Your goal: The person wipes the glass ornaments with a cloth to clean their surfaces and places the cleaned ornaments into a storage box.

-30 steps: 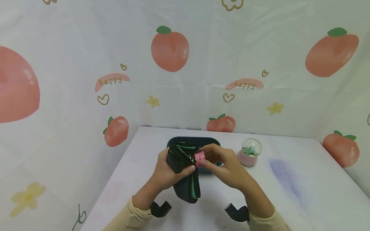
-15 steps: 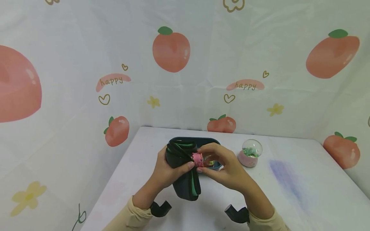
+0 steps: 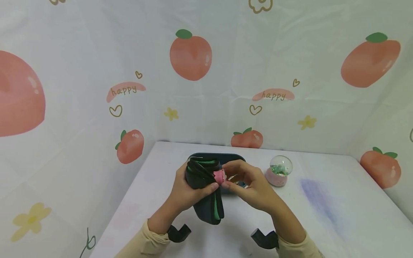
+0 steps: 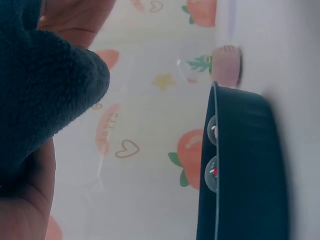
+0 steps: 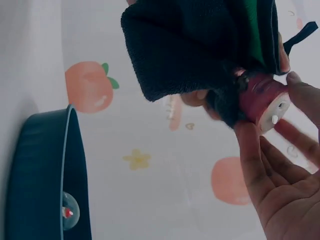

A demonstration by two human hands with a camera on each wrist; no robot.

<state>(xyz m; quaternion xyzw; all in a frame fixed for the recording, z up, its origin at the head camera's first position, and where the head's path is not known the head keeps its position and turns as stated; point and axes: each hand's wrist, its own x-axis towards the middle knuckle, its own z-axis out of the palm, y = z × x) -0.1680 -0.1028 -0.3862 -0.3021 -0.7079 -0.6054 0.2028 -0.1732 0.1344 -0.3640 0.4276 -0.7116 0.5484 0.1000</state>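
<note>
In the head view my left hand (image 3: 185,193) grips a folded dark teal cloth (image 3: 204,211) with green edging. A small pink-based snow globe (image 3: 219,176) sits in its folds, its dome covered by the cloth. My right hand (image 3: 253,186) pinches the pink base between thumb and fingers. Seen from the right wrist, the base (image 5: 262,102) is tilted, with its whitish underside facing my right palm. The fuzzy cloth (image 5: 185,55) hangs beside it, and from the left wrist the cloth (image 4: 45,90) hides most of my left hand.
A dark blue-green basin (image 3: 222,156) stands on the white table (image 3: 145,200) behind my hands. Clear globes (image 4: 212,173) show over its rim in the left wrist view. Another snow globe (image 3: 279,171) with a pink base stands to the right. A fruit-print backdrop (image 3: 206,107) surrounds the table.
The pink base has turned within the cloth, and my right fingers have shifted their hold around it. The left hand keeps its grip on the cloth, with slight movement.
</note>
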